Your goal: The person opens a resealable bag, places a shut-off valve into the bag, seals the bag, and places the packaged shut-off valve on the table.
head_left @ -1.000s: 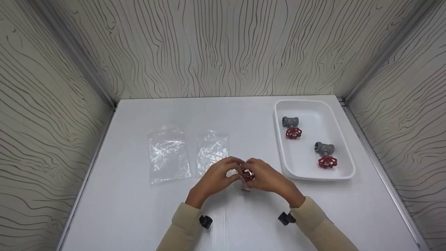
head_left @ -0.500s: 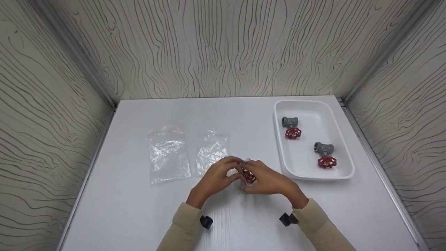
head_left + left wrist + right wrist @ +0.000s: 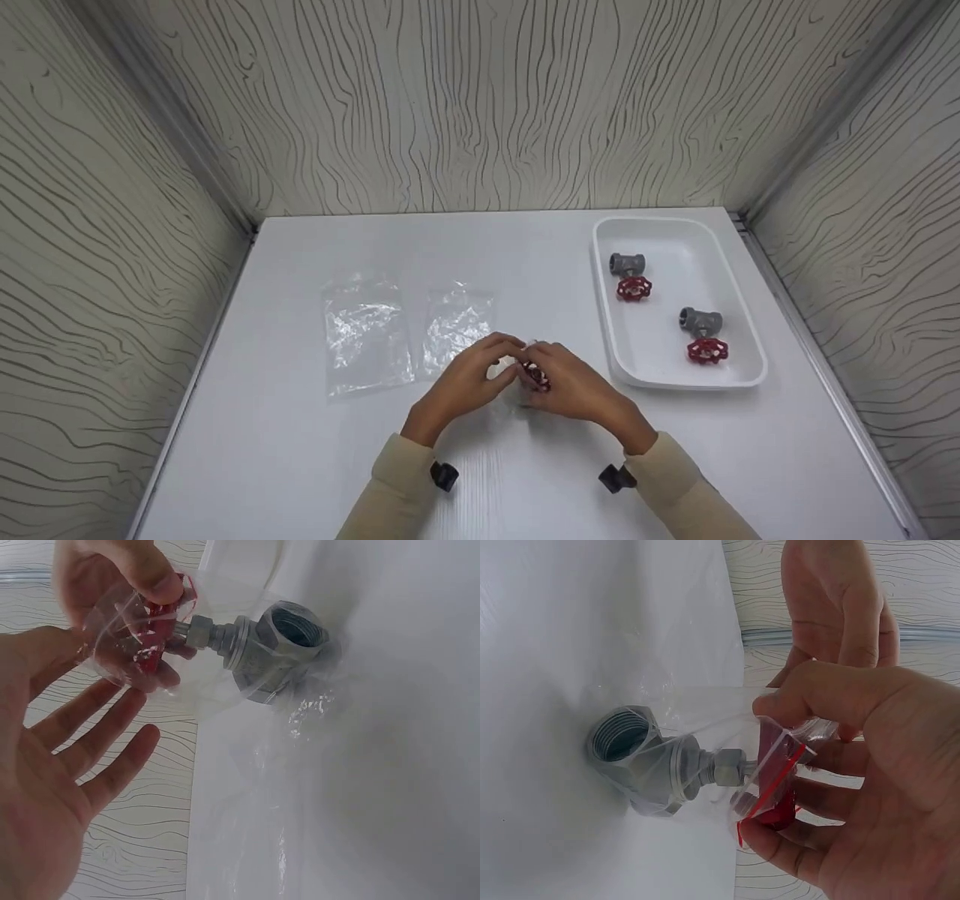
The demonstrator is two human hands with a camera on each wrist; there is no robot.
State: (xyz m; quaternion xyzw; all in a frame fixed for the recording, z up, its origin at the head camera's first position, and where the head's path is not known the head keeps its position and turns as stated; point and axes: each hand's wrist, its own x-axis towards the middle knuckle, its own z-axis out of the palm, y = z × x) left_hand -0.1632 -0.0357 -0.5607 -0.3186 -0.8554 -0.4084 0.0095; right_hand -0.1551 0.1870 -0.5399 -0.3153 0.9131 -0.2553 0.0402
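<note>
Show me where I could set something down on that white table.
The table has bare room along the back wall, behind the larger clear bag and smaller clear bag, and at the front right, between the tray and right sleeve. It's crowded in the middle, where the left hand and right hand meet at a bagged valve.

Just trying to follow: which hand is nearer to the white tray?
Right. The right hand is left of the tray, off its near-left corner; the left hand is farther left, with the right hand between it and the tray.
</note>
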